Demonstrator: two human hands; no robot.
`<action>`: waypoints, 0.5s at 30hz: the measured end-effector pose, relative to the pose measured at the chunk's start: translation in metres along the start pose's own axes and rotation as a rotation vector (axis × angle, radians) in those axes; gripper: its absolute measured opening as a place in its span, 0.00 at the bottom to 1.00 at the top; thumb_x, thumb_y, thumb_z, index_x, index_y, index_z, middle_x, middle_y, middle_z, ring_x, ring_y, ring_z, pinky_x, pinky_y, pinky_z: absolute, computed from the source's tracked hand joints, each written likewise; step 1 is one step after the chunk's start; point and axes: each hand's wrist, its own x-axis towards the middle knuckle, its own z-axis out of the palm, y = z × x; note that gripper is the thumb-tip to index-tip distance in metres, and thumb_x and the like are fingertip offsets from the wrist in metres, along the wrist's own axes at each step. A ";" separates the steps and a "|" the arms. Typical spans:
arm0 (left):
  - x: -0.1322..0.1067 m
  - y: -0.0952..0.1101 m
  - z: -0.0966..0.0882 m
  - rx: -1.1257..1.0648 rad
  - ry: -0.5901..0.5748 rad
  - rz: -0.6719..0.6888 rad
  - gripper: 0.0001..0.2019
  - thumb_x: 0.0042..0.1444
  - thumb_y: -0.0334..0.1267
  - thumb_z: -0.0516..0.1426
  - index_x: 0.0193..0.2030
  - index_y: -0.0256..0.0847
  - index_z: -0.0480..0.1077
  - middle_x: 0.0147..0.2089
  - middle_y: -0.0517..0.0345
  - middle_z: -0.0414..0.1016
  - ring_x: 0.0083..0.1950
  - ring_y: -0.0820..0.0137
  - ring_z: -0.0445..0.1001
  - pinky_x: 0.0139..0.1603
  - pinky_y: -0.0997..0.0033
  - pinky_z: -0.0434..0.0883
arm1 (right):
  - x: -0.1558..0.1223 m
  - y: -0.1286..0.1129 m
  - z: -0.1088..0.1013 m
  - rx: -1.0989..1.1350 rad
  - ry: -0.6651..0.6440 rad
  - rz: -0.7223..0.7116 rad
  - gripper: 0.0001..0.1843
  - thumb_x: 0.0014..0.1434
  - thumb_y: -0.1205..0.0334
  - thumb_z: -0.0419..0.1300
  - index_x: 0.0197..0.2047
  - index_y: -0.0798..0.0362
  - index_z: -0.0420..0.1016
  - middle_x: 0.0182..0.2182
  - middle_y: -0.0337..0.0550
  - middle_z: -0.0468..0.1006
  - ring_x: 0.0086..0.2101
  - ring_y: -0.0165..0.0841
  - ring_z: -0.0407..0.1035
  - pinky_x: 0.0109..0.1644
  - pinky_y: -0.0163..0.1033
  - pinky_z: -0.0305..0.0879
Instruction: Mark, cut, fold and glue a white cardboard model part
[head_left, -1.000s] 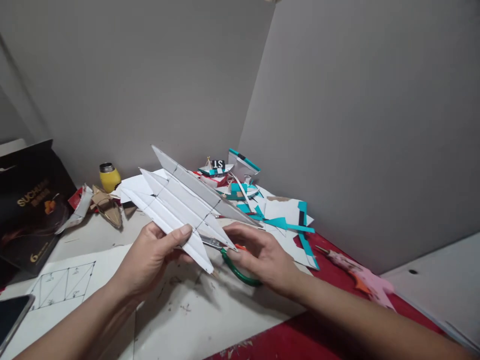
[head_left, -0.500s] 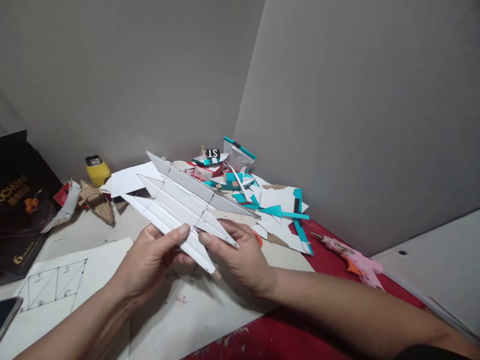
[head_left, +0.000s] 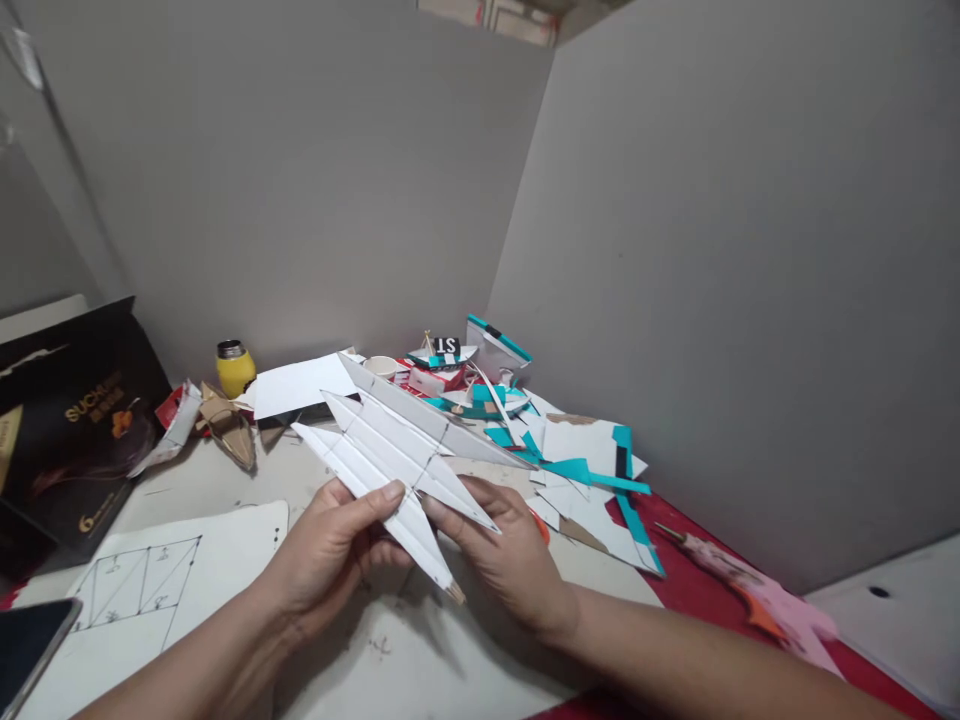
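Between my two hands is a folded white cardboard cutout with long pointed strips and dark pencil lines across its creases. My left hand grips its near left strip, thumb on top and fingers underneath. My right hand pinches the middle strip close to its pointed near end; some of its fingers are hidden behind the card. The tip of the nearest strip shows bare brown card. The piece is held tilted above the white work surface.
Small model boats and teal-edged card scraps lie behind. A pink glue gun rests at right on the red surface. To the left are a drawn sheet, a phone, a black box, a brown cardboard boat and a yellow jar.
The view has shifted, so the whole scene sits lower and further right, with more of the black box showing. Both hands keep their hold on the cutout.
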 end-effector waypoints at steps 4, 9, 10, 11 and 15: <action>0.000 -0.002 -0.003 -0.007 -0.010 0.010 0.14 0.54 0.37 0.65 0.46 0.33 0.77 0.38 0.46 0.80 0.32 0.69 0.75 0.30 0.74 0.75 | 0.001 -0.002 -0.002 0.062 -0.034 0.037 0.07 0.55 0.59 0.67 0.28 0.52 0.79 0.24 0.37 0.78 0.26 0.30 0.72 0.34 0.33 0.71; -0.001 -0.004 -0.004 0.005 -0.091 0.007 0.14 0.56 0.37 0.63 0.47 0.32 0.76 0.36 0.45 0.80 0.31 0.69 0.75 0.30 0.74 0.75 | 0.003 -0.001 -0.005 0.160 -0.106 0.048 0.06 0.53 0.59 0.70 0.30 0.52 0.81 0.23 0.36 0.77 0.26 0.29 0.70 0.33 0.32 0.69; -0.001 -0.004 -0.004 0.009 -0.107 0.008 0.14 0.56 0.37 0.63 0.47 0.32 0.77 0.36 0.45 0.80 0.31 0.68 0.76 0.30 0.73 0.75 | 0.003 -0.001 -0.006 0.175 -0.114 0.063 0.06 0.53 0.58 0.70 0.31 0.51 0.81 0.23 0.36 0.78 0.26 0.29 0.70 0.33 0.33 0.69; -0.001 -0.004 -0.003 0.015 -0.119 0.012 0.13 0.56 0.37 0.63 0.46 0.32 0.77 0.36 0.46 0.80 0.32 0.68 0.76 0.31 0.72 0.76 | 0.002 0.000 -0.006 0.189 -0.120 0.077 0.07 0.53 0.57 0.70 0.32 0.52 0.82 0.23 0.37 0.78 0.26 0.29 0.70 0.33 0.33 0.69; -0.001 -0.003 -0.002 0.046 -0.129 0.023 0.14 0.55 0.38 0.63 0.46 0.33 0.77 0.37 0.46 0.81 0.32 0.67 0.77 0.31 0.72 0.75 | 0.000 0.001 -0.004 0.234 -0.126 0.118 0.11 0.53 0.53 0.69 0.36 0.51 0.82 0.25 0.38 0.80 0.26 0.31 0.72 0.34 0.36 0.71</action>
